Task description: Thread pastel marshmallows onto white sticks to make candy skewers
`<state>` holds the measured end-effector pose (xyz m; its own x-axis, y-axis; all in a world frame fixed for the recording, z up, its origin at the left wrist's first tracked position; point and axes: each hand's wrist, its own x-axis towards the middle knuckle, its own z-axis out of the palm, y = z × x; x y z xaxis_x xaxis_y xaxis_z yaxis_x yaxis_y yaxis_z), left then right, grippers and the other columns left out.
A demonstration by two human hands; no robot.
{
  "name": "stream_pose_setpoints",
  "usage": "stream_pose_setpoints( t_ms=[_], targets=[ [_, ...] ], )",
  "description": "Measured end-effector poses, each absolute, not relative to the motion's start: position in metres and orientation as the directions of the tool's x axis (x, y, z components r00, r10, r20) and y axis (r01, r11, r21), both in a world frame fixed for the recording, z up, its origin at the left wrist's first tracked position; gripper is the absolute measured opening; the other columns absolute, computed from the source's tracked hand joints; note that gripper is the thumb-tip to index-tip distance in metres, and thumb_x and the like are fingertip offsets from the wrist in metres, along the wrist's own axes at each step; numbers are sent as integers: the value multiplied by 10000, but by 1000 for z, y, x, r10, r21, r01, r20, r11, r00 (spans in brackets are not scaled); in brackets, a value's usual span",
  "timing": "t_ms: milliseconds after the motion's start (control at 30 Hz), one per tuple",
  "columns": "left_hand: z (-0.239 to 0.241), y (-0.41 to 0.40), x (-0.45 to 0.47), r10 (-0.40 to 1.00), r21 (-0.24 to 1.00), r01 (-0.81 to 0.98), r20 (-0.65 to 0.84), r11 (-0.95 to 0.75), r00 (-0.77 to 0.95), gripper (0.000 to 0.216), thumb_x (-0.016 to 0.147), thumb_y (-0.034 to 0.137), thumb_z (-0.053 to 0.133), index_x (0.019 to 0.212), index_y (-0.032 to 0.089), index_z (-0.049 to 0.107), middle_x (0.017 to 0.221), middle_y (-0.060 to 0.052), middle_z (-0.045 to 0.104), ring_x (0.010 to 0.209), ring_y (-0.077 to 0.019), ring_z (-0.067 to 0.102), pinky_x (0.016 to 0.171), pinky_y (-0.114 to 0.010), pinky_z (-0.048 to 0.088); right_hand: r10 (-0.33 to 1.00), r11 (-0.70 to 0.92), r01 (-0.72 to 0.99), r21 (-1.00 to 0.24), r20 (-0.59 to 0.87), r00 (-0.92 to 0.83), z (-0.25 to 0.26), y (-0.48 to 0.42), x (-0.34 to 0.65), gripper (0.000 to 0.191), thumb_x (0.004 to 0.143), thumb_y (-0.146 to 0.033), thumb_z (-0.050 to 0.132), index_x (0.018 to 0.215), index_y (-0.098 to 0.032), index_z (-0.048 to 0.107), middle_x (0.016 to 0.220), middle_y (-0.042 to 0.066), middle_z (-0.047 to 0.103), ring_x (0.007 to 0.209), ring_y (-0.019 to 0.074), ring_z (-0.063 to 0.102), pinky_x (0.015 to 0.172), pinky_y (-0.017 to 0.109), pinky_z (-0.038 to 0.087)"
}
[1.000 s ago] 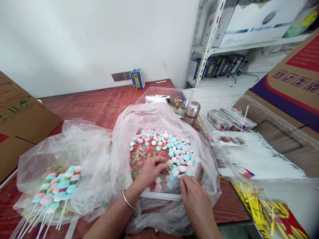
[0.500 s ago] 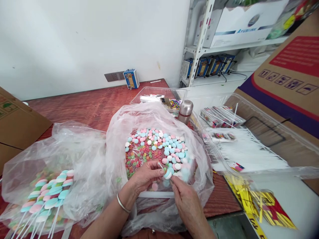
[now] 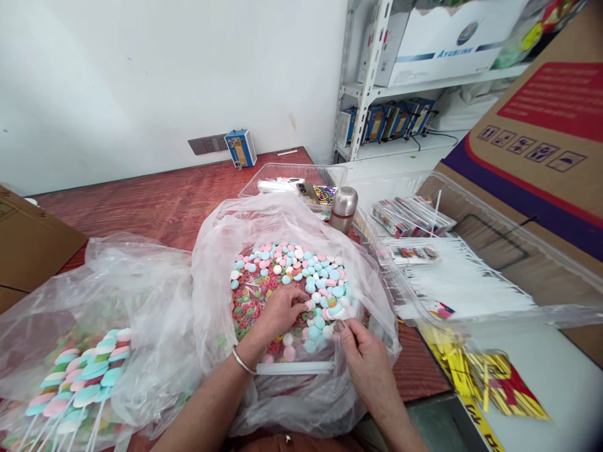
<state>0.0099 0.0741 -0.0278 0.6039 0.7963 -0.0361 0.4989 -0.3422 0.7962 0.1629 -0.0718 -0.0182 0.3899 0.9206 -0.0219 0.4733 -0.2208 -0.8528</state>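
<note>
My left hand (image 3: 281,309) reaches over the clear plastic tray, its thumb and fingertips closed on a pink marshmallow candy (image 3: 308,306). Beside it on the right, my right hand (image 3: 370,358) pinches the lower end of a candy skewer (image 3: 336,310); an orange-yellow gummy ring and blue and white pieces show on it. Its stick is mostly hidden by fingers and candy. Below both hands lie loose pink, blue and white candies (image 3: 325,274) and a heap of red and green gummy rings (image 3: 245,309). A thin plastic bag (image 3: 211,263) surrounds them.
At left, finished-looking candy skewers (image 3: 94,370) lie on another plastic bag (image 3: 155,282). A steel flask (image 3: 343,208) stands behind the candies. To the right, a clear bin (image 3: 409,295) holds white sticks (image 3: 466,276). Yellow twist ties (image 3: 452,364) and a large carton (image 3: 541,157) are farther right.
My left hand has let go of the skewer and moved up to the loose candies. My right hand keeps the skewer and has shifted slightly right. The whole view has shifted a little.
</note>
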Motion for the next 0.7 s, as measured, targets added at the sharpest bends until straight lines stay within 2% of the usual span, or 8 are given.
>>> stream_pose_setpoints(
  t_ms=[267,400,567,700],
  targets=[
    [-33,67,15,790,763,526,-33,-375,612,44,824,204,643,814,187,683,836,-23,687,772,-170,627,754,-291,471,926,-210,478,-853,-18,376,-29,-74,159,394,957,-474,385,684,-222,517,595,-22,539,568,154,494,531,233,347],
    [-35,67,18,775,726,551,-39,-412,631,44,814,189,625,838,192,662,803,-12,659,708,-158,602,666,-267,446,929,-220,473,-853,-35,370,-32,-72,160,382,957,-474,390,688,-224,496,606,-26,524,580,153,482,542,234,335],
    [-35,64,19,785,716,573,-58,-398,617,223,766,160,630,987,187,646,789,-3,638,679,-155,586,637,-262,432,922,-233,414,-880,-66,380,-35,-63,158,355,936,-483,434,723,-216,529,612,-35,519,592,151,481,561,230,354],
    [-34,63,19,796,663,627,-78,-409,601,129,759,167,634,879,175,681,757,-12,613,654,-154,568,621,-273,407,922,-234,359,-904,-89,378,-34,-52,155,351,929,-484,444,786,-199,591,651,-18,586,612,158,521,565,228,393]
  ],
)
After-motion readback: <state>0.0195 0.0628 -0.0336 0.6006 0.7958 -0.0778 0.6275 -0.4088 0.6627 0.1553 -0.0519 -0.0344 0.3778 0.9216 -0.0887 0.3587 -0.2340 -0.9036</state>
